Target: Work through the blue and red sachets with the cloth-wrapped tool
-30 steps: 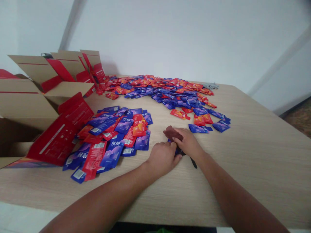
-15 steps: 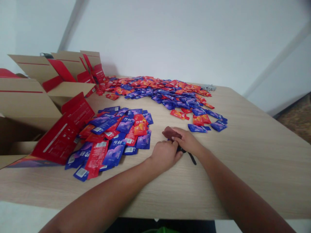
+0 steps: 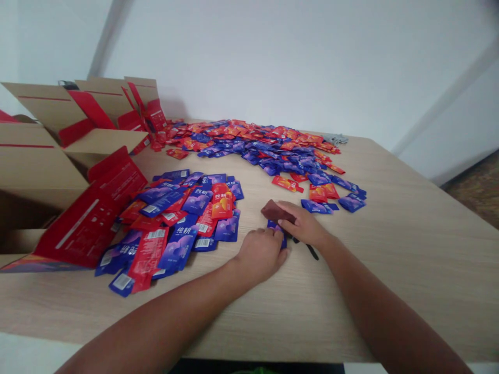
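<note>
My right hand (image 3: 303,222) is wrapped round a brown, block-like object (image 3: 273,210) whose kind I cannot make out. A thin black strap (image 3: 312,252) sticks out below that hand onto the table. Close against it, my left hand (image 3: 261,255) has its fingers curled on a blue sachet (image 3: 283,242), pressed to the tabletop. Most of that sachet is covered by both hands. To the left lies a loose pile of blue and red sachets (image 3: 180,244), several with barcodes facing up.
A long heap of red and blue sachets (image 3: 257,150) runs along the back of the wooden table (image 3: 390,259). A few sachets (image 3: 352,202) lie apart at its right end. Opened cardboard boxes (image 3: 42,171) with red flaps crowd the left side. A grey cloth (image 3: 336,139) rests at the back right.
The brown object and my right hand have shifted slightly away from my left hand, exposing more of the blue sachet. My left hand has lowered a little. The view has tilted slightly.
</note>
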Demonstrator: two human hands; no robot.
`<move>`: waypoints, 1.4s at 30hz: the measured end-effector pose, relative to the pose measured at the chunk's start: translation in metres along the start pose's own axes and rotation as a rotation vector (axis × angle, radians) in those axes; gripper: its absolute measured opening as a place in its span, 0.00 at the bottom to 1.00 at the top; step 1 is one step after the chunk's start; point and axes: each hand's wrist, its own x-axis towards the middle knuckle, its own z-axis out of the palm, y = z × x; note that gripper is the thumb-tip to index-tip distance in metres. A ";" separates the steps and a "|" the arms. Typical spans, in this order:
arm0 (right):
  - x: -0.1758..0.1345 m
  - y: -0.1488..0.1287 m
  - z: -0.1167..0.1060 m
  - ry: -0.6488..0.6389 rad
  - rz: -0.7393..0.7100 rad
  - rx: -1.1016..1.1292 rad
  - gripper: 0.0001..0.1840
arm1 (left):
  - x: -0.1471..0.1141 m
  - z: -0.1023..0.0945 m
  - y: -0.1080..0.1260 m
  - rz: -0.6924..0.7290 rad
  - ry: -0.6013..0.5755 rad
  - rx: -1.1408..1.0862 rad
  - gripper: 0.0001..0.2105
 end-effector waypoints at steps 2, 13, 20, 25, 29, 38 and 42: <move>-0.004 0.001 0.002 -0.032 -0.051 0.000 0.36 | -0.001 0.001 -0.003 0.006 0.010 -0.018 0.18; 0.004 -0.011 -0.003 -0.009 0.016 -0.008 0.37 | -0.001 0.000 -0.004 0.010 -0.006 0.007 0.17; -0.003 -0.014 0.009 -0.057 -0.082 -0.028 0.34 | -0.003 -0.001 -0.008 0.031 -0.015 -0.042 0.16; -0.002 -0.015 0.010 -0.078 -0.056 0.009 0.34 | -0.003 0.002 -0.012 0.031 0.018 -0.045 0.14; 0.002 -0.017 0.006 -0.050 -0.019 0.008 0.37 | -0.001 0.003 -0.014 0.017 0.031 -0.070 0.14; 0.001 -0.019 0.004 -0.049 -0.038 0.011 0.36 | 0.000 0.002 -0.016 0.003 0.027 -0.103 0.14; -0.002 -0.023 0.007 -0.119 -0.045 0.023 0.34 | -0.001 0.004 -0.017 0.019 0.040 -0.101 0.13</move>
